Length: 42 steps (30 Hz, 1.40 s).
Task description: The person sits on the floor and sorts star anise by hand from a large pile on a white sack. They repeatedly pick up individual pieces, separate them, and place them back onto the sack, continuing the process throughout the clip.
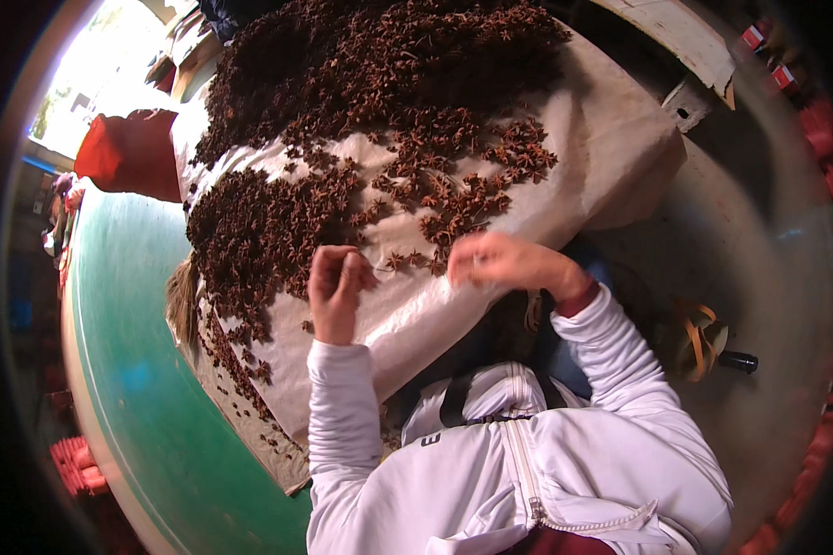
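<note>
Dried star anise [389,69] lies in a large dark heap on a white plastic sheet [416,333]. A smaller pile [264,222] spreads to the left, and loose pods [465,201] lie scattered at the centre right. My left hand [336,288] is at the lower edge of the smaller pile, fingers curled inward, with something dark at the fingertips that may be star anise. My right hand [503,263] is blurred, just right of a few single pods near the sheet's front edge; whether it holds anything is not clear.
Left of the sheet stretches a green surface [132,333], with a brush-like bundle of bristles [182,302] at the sheet's edge. A red sack or cloth [130,154] is at the upper left. On the right, a cardboard piece [680,41] and a dark cylindrical object [738,361] are visible.
</note>
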Each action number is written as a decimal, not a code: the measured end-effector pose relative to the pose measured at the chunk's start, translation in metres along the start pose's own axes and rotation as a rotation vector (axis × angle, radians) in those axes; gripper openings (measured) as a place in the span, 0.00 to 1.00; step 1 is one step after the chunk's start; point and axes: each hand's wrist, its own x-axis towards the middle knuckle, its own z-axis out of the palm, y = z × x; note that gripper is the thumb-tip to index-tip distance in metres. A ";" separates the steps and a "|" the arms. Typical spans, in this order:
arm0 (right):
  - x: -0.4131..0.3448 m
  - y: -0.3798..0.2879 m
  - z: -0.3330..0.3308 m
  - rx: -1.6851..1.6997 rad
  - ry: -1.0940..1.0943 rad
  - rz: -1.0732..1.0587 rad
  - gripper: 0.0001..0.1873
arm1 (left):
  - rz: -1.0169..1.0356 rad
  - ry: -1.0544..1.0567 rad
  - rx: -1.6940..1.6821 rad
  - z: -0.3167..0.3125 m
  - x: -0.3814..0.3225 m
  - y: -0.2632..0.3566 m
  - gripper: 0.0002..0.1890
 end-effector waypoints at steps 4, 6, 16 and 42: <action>0.038 0.010 0.008 -0.650 0.215 -0.368 0.05 | 0.532 0.183 1.160 -0.028 0.016 -0.015 0.14; 0.089 0.030 0.010 -0.902 0.492 -0.338 0.06 | 0.503 0.158 1.104 -0.021 0.016 -0.024 0.16; 0.094 0.047 0.023 -0.799 0.511 -0.418 0.06 | 0.373 0.039 0.913 0.023 0.042 -0.033 0.10; 0.049 0.027 0.095 -0.058 0.650 -0.547 0.05 | -0.151 -0.089 -0.472 0.017 -0.028 -0.039 0.08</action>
